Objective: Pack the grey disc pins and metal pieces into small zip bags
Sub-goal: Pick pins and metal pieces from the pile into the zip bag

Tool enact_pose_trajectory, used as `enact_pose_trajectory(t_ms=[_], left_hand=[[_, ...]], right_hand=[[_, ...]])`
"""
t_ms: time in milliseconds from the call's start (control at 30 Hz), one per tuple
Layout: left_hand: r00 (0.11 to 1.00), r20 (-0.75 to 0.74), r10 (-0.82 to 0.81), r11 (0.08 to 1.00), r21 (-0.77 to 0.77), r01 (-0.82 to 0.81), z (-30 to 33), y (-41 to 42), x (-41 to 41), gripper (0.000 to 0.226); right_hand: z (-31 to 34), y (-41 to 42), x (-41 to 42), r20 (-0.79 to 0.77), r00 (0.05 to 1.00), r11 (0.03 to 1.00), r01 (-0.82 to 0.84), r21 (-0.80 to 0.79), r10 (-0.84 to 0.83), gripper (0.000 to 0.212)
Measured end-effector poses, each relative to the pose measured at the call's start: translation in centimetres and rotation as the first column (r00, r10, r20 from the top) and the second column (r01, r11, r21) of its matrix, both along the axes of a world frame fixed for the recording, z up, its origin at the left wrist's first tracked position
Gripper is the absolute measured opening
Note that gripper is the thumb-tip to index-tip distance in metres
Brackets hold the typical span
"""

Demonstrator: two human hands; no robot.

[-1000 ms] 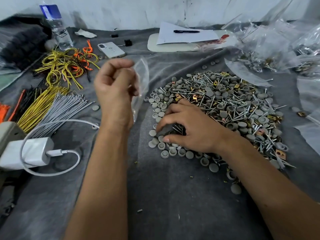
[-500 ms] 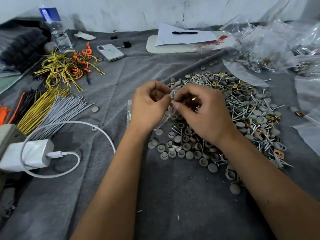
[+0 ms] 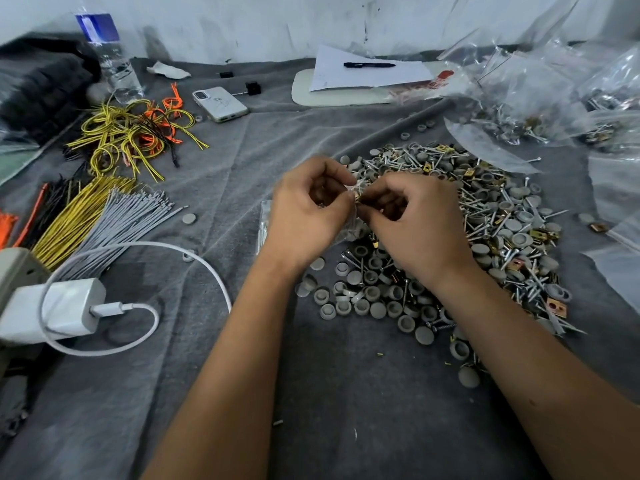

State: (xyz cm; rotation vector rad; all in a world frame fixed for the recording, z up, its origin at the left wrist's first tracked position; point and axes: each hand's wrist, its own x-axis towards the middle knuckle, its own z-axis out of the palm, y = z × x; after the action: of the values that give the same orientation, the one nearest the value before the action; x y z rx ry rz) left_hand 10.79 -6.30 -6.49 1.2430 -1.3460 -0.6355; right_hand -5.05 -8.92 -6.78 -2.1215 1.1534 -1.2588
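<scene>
At the centre of the view a small zip bag (image 3: 349, 226) is held between the two hands just above the near-left edge of the pile: its mouth is pinched by the curled fingers of the left hand (image 3: 308, 211), while the fingertips of the right hand (image 3: 412, 220) are closed on a small clutch of metal pieces (image 3: 360, 195) brought right up to that mouth. Whether the mouth is actually parted cannot be told, since it is hidden between the knuckles. The step in hand is judged to be the feeding of the pieces into the bag. It would be done best if the mouth were kept spread by the left thumb and forefinger and the pieces were slid in lengthwise, heads first, so that no point catches the film; the right-hand pinch should be eased only once the pieces are inside the lip. The bag appears to hang with its long axis running down and slightly toward the left wrist, mouth uppermost. Beneath and to the right, the pile of grey disc pins (image 3: 374, 292) and screws (image 3: 485, 216) is spread on the grey cloth (image 3: 346, 393), their shanks lying in every direction. Filled bags (image 3: 512, 109) are heaped at far right.
</scene>
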Motion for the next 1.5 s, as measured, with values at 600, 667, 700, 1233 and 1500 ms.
enact_pose_trajectory(t_ms=[600, 667, 700, 1233, 1500], left_hand=[[0.952, -0.280, 0.126, 0.988, -0.052, -0.146, 0.5, -0.1, 0.8, 0.017], [0.945, -0.300, 0.134, 0.986, -0.052, -0.156, 0.5, -0.2, 0.9, 0.017], [0.940, -0.313, 0.137, 0.985, -0.056, -0.162, 0.5, -0.2, 0.9, 0.017], [0.710, -0.689, 0.145, 0.966, -0.058, -0.253, 1.5, -0.1, 2.1, 0.020], [0.367, -0.920, 0.137, 0.972, 0.053, -0.230, 2.5, 0.2, 2.8, 0.018]], right_hand=[[0.5, 0.1, 0.1, -0.167, 0.963, 0.977, -0.214, -0.004, 0.211, 0.033], [0.2, -0.1, 0.1, -0.212, 0.943, 0.966, -0.257, 0.017, 0.255, 0.036], [0.0, -0.1, 0.2, -0.253, 0.929, 0.962, -0.269, 0.039, 0.270, 0.037], [-0.2, 1.0, 0.7, -0.463, 0.818, 0.924, -0.382, 0.010, 0.343, 0.026], [-0.2, 1.2, 1.1, -0.528, 0.753, 0.906, -0.414, 0.086, 0.393, 0.022]])
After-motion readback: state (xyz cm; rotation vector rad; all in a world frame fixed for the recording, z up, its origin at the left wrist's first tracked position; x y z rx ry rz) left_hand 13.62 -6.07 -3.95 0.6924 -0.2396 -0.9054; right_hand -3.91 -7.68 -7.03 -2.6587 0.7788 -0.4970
